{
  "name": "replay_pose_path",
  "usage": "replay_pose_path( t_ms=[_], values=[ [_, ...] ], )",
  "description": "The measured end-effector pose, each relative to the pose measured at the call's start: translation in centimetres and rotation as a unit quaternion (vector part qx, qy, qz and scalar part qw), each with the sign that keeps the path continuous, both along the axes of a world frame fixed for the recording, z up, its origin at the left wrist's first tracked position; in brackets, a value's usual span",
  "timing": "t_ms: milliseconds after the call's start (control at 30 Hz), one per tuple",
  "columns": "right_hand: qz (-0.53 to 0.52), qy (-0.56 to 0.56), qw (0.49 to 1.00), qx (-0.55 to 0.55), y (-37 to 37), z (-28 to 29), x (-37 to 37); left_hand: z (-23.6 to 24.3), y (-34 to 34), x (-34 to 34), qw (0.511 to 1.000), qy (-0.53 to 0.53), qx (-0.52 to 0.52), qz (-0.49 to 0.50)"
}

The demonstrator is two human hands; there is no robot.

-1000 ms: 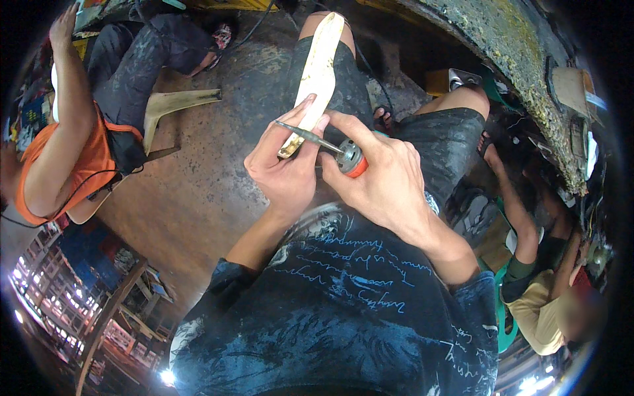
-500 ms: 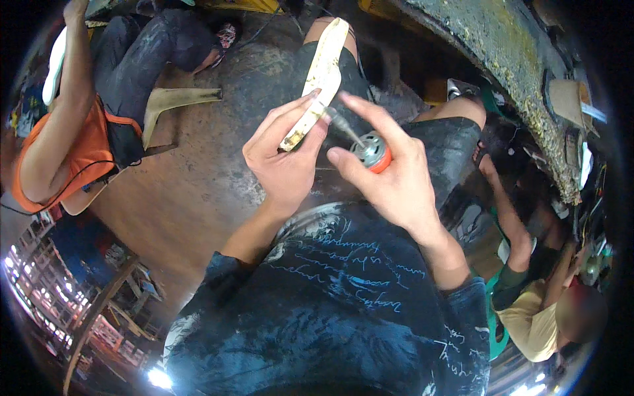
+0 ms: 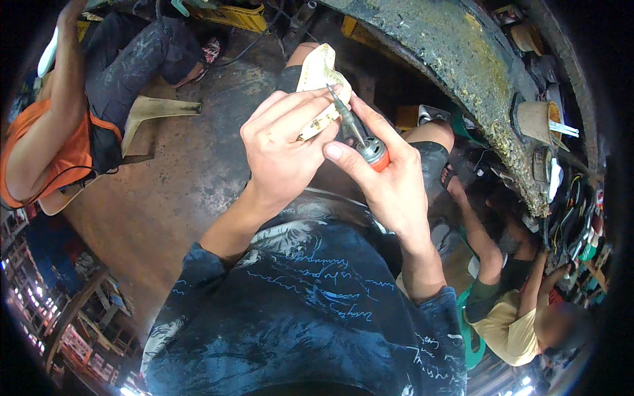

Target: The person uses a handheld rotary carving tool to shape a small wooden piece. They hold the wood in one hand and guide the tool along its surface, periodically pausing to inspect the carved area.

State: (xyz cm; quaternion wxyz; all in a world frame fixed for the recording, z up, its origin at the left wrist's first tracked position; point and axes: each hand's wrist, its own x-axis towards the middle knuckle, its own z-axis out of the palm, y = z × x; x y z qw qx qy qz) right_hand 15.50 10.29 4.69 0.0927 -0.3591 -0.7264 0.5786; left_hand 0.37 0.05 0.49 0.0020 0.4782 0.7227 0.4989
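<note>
and here's the left hand (image 3: 277, 155), fingers clamped on the cream shoe sole (image 3: 316, 71), out ahead of the dark shirt (image 3: 297, 323); looks light, bendy, best pinched by its edges, while the right hand (image 3: 399, 181) wraps its fingers round the spike-tipped tool (image 3: 352, 125)

The left hand (image 3: 281, 142) has turned, tilting the cream piece (image 3: 317, 71). The tool (image 3: 374, 154) now points farther up it.

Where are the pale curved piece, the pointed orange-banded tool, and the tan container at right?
Pale piece (image 3: 317, 74): head view, on its exposed upper part.
Pointed tool (image 3: 352, 124): head view, on its tapered metal shaft.
Tan container (image 3: 532, 123): head view, on its side wall.
</note>
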Motion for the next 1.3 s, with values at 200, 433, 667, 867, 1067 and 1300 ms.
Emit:
replay_pose_path(
  t_ms=[200,433,667,867,1067,1300],
  values=[
    [-0.016,-0.035,0.999,-0.033,0.2,1.1,-0.1,0.2,0.6,-0.1,1.0,0.018,0.001,-0.016],
    [-0.002,-0.077,0.997,0.018,0.2,1.7,-0.2,0.5,1.1,0.2,1.0,0.017,-0.009,-0.013],
    [0.014,-0.08,0.994,0.067,0.1,1.7,0.1,0.5,1.6,0.3,1.0,0.013,0.007,-0.013],
    [0.038,-0.08,0.986,0.143,0.0,1.4,0.4,0.3,1.4,0.4,0.999,0.021,-0.011,-0.022],
    [0.01,-0.008,0.997,0.071,0.3,0.9,0.9,-0.2,1.8,0.4,1.0,0.004,0.026,-0.008],
    [-0.036,0.056,0.997,-0.025,1.3,-0.4,0.9,-0.6,2.0,0.8,0.994,-0.1,0.017,-0.037]
  ],
)
